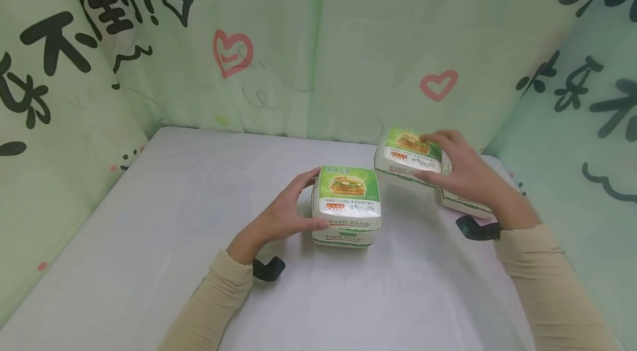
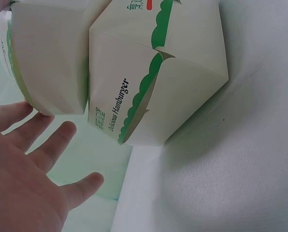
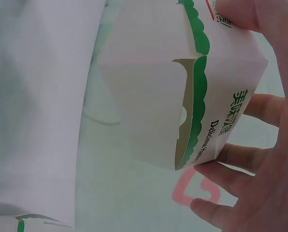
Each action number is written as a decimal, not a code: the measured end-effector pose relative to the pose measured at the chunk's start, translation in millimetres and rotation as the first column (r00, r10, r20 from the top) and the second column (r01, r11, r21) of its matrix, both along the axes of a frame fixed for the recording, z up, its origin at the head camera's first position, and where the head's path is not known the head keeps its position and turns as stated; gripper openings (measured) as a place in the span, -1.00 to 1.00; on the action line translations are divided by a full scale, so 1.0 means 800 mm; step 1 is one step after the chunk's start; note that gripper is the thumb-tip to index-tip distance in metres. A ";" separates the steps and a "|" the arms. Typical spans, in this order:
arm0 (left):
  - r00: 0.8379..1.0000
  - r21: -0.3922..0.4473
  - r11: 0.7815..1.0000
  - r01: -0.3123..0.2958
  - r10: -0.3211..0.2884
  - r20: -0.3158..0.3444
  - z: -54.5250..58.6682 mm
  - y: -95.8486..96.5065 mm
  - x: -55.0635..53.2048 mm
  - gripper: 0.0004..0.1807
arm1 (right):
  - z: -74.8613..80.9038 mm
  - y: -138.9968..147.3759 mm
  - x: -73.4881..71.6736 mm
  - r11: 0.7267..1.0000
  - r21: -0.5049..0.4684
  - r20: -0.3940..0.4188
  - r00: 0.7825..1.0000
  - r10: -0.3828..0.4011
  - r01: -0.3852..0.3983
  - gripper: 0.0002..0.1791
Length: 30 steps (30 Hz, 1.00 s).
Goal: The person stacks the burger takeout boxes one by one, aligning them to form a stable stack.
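Note:
Two white-and-green hamburger boxes stand stacked in the middle of the table. My left hand point(image 1: 278, 217) grips the upper box point(image 1: 350, 190) at its left side, thumb at the front corner and fingers toward the back. Beneath it the lower box point(image 1: 343, 239) shows a front strip; its scalloped green flap edge point(image 2: 143, 99) is seen in the left wrist view. My right hand point(image 1: 463, 171) holds another hamburger box point(image 1: 405, 158) tilted above the table, right of and behind the stack. Its side panel point(image 3: 148, 96) faces the right wrist camera.
One more hamburger box point(image 1: 465, 205) sits at the right, partly hidden behind my right hand and wrist. The white table point(image 1: 199, 185) is bordered by pale green curtains point(image 1: 278, 63) at the back and sides. Dark bands point(image 1: 269, 269) circle both wrists.

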<state>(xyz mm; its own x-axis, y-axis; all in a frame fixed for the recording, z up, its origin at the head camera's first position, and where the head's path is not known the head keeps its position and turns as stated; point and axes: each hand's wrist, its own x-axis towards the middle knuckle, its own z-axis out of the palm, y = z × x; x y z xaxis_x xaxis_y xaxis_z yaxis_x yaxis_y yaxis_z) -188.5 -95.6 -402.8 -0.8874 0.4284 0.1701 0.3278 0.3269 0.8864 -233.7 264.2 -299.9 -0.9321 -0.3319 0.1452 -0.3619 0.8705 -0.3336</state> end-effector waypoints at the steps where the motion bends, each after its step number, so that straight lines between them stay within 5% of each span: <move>1: 1.000 0.000 1.000 0.000 0.000 -0.001 0.000 0.000 0.000 0.13 | 0.002 -0.002 0.001 1.000 -0.005 -0.007 1.000 0.001 -0.001 -0.13; 12: 1.000 0.000 1.000 0.000 0.000 -0.001 0.000 0.000 -0.001 0.13 | 0.023 -0.015 0.012 0.998 -0.052 -0.123 0.992 0.028 -0.035 -0.15; 30: 1.000 -0.012 1.000 -0.004 0.003 -0.014 -0.001 0.000 -0.002 0.13 | 0.036 -0.044 0.032 0.989 -0.066 -0.156 0.980 0.120 -0.131 -0.19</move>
